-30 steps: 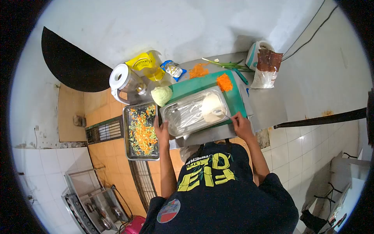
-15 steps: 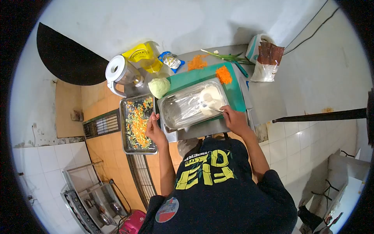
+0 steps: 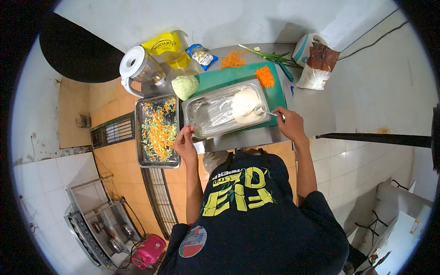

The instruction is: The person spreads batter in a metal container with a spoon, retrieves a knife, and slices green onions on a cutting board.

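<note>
A deep rectangular metal pan (image 3: pixel 211 136), slightly tilted on the green cutting board (image 3: pixel 215 92), holds a creamy white mass (image 3: pixel 245 103) at its right end. My right hand (image 3: pixel 291 126) is closed around the handle of a spoon (image 3: pixel 266 111), whose bowl touches the near edge of the white mass. At the pan's near left corner, my left hand (image 3: pixel 184 145) pinches its rim with curled fingers. Just left of that hand lies a shallower metal tray (image 3: pixel 139 158) with shredded orange and green vegetables (image 3: pixel 160 133) spread over its bottom.
Behind the pan stand a cabbage (image 3: pixel 185 87), a lidded pitcher (image 3: pixel 140 68), a yellow pouch (image 3: pixel 167 48) and a blue packet (image 3: pixel 201 57). Grated carrot (image 3: pixel 265 76), green onions (image 3: pixel 275 57), a green-handled tool (image 3: pixel 285 72) and a brown-and-white bag (image 3: pixel 317 68) are at the right.
My right hand has moved right and up with the spoon, drawing its bowl toward the pan's near right edge. My left hand has come up against the pan's corner. The whole view has shifted slightly.
</note>
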`<action>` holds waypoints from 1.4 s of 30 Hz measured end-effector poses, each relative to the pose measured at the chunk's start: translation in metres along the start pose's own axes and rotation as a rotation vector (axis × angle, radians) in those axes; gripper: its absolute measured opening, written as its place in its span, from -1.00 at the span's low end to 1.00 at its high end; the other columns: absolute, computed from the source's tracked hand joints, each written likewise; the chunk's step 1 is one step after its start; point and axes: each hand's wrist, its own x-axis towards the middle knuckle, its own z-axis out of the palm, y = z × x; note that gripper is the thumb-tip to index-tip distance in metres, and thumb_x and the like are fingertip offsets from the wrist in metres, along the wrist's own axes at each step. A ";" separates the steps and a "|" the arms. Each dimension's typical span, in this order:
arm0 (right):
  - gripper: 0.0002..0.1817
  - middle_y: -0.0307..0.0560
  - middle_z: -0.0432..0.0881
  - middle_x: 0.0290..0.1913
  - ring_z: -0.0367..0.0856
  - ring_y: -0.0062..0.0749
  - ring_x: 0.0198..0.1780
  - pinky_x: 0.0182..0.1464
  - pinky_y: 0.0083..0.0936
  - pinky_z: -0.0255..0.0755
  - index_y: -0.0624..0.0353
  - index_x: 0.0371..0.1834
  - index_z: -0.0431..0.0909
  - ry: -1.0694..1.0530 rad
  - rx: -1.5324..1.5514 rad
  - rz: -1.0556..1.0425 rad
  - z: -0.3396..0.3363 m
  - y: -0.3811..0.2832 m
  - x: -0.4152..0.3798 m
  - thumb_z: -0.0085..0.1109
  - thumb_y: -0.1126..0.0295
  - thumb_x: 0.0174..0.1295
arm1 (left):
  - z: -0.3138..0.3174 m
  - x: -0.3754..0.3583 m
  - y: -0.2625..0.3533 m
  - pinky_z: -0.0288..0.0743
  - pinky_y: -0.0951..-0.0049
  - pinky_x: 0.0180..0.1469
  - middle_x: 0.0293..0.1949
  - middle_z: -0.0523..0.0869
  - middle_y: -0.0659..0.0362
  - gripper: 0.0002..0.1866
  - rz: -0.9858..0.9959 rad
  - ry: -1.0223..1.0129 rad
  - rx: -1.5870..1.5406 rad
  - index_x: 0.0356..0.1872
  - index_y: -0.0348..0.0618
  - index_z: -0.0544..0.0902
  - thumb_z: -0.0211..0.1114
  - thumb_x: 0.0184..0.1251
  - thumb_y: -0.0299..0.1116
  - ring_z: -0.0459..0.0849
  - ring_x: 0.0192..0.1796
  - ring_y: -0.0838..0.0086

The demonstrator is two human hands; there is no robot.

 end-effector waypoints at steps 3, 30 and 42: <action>-0.78 0.02 0.74 -0.27 0.71 0.01 -0.21 -0.14 -0.01 0.52 -0.11 -0.03 0.64 -0.122 0.083 0.085 -0.004 -0.001 0.005 0.10 0.24 0.31 | 0.013 -0.003 -0.001 0.61 0.47 -0.04 -0.20 0.80 0.05 -0.65 -0.033 -0.055 -0.083 0.03 -0.42 0.70 0.28 0.51 -0.26 0.72 -0.20 0.52; -0.61 0.01 0.75 -0.19 0.73 -0.05 -0.14 -0.11 -0.16 0.54 0.03 -0.01 0.64 -0.170 0.030 -0.109 -0.056 -0.049 0.134 0.01 -0.01 0.43 | -0.014 0.017 -0.030 0.57 0.49 -0.11 -0.03 0.76 0.08 -0.66 -0.082 0.006 -0.005 0.15 -0.36 0.61 0.31 0.45 -0.40 0.70 -0.07 0.54; -0.61 -0.03 0.75 -0.18 0.73 -0.21 -0.21 -0.12 -0.25 0.57 0.10 0.03 0.62 -0.563 -0.100 -0.033 -0.015 0.040 0.130 0.09 0.02 0.42 | -0.046 0.011 -0.037 0.56 0.57 -0.27 0.06 0.69 0.17 -0.45 -0.346 -0.186 0.163 0.41 -0.27 0.42 0.29 0.46 -0.33 0.67 -0.14 0.59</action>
